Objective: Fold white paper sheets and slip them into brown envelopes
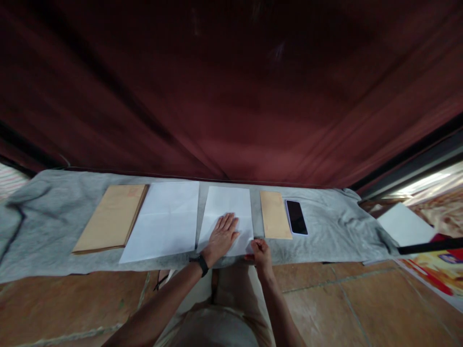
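My left hand [223, 234] lies flat with its fingers stretched out on a white sheet of paper [227, 200] in front of me. At the sheet's near right corner my right hand [260, 249] is closed, its thumb and fingers pinched at the paper's edge. To the left lies a larger white sheet [166, 217], and beyond it a stack of large brown envelopes [112, 217]. Right of my hands are a small brown envelope [275, 214] and a phone [296, 217] with a dark screen.
A grey cloth [333, 226] covers the narrow, long surface. Behind it rises a dark red fabric wall [231, 120]. At the right, a white sheet [407, 224] and a colourful printed sheet [439, 270] lie past the cloth's end. Below is a tiled floor [318, 299].
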A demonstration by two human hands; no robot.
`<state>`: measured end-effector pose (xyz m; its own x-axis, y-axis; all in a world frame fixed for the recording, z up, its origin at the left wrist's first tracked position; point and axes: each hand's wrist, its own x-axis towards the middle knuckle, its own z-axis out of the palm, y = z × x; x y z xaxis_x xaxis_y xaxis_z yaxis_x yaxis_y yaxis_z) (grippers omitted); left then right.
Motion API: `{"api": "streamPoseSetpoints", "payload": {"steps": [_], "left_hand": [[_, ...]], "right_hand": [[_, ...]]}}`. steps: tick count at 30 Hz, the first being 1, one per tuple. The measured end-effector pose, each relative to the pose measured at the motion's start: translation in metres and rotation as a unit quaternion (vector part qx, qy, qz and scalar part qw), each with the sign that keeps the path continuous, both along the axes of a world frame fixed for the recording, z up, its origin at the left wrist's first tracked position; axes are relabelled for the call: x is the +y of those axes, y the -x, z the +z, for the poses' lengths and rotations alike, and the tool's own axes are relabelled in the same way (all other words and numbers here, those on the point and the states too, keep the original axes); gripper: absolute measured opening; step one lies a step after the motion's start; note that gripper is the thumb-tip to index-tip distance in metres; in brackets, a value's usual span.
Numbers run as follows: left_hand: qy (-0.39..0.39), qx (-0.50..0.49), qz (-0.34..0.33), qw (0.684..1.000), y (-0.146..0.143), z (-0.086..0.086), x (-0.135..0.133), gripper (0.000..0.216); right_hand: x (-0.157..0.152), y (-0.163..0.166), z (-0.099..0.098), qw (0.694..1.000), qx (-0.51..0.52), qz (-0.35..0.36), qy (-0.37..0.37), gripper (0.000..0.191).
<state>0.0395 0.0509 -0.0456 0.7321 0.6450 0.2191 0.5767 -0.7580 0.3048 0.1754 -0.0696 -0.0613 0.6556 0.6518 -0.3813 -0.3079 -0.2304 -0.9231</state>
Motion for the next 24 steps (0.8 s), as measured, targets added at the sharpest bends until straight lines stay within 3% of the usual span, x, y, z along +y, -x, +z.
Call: {"api": "streamPoseSetpoints", "payload": {"steps": [5, 10, 16, 20, 24], "left_hand": [[-0.025, 0.01, 0.012, 1.0, -0.005, -0.002, 0.002, 0.051], [-0.052, -0.004, 0.017, 0.999, 0.01, -0.005, 0.001, 0.052], [-0.059, -0.003, 0.014, 0.998, 0.016, -0.007, 0.004, 0.051], [-0.059, -0.008, 0.025, 0.998, 0.014, -0.007, 0.005, 0.051], [-0.066, -0.004, 0.003, 0.998, 0.029, -0.002, -0.01, 0.054]], "right_hand": [[0.003, -0.011, 0.0, 0.995, -0.097, 0.015, 0.021, 0.046], [0.0, -0.029, 0.002, 0.972, -0.213, 0.09, 0.052, 0.037], [-0.005, -0.023, 0.01, 0.935, -0.324, 0.12, 0.077, 0.025], [-0.003, -0.022, 0.014, 0.915, -0.365, 0.132, 0.105, 0.024], [-0.002, -0.023, 0.016, 0.905, -0.387, 0.141, 0.108, 0.02]]}}
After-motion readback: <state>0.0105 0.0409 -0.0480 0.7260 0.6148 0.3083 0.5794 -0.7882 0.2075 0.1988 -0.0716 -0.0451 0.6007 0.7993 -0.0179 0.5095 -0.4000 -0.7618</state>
